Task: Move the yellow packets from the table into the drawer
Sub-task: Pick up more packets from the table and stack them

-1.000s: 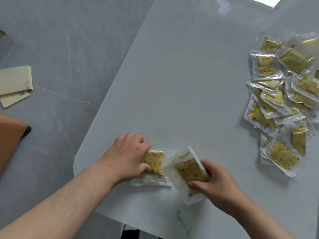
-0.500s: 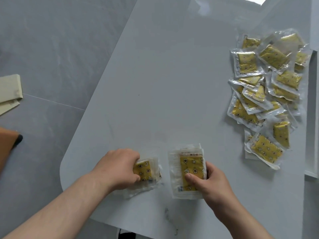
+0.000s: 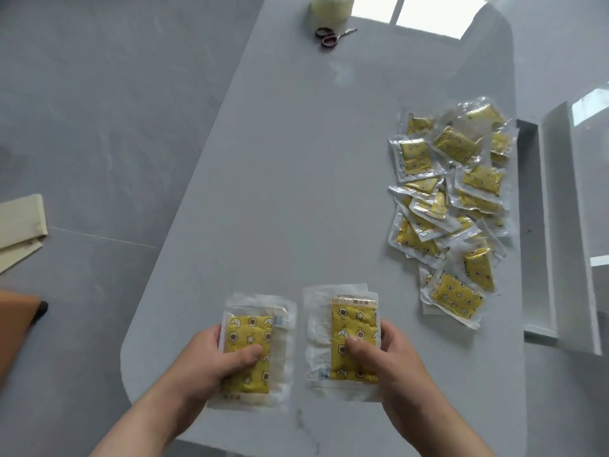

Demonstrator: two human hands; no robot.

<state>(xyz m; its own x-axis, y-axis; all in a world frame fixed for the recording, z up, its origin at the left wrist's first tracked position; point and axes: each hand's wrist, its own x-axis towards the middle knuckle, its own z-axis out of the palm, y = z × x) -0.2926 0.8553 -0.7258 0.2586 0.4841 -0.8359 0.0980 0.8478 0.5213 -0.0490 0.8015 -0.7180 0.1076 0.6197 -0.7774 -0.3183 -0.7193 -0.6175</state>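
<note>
The left hand [image 3: 211, 361] clamps, thumb on top, one stack of yellow star-printed plastic-sleeved packets [image 3: 250, 336]; the right hand [image 3: 395, 357] clamps another stack [image 3: 352, 321], both left of the loose packet pile [image 3: 451, 206]. Slick sleeves could slide apart mid-carry.

We looked down on a pale grey table [image 3: 296, 192] with rounded corners. At the table's far end, bright window light [image 3: 425, 14] was mirrored on its glossy top. Left of the table lay a grey tiled floor [image 3: 99, 110], with cream boards [image 3: 19, 222] and an orange-brown piece [image 3: 14, 328] farther left.
</note>
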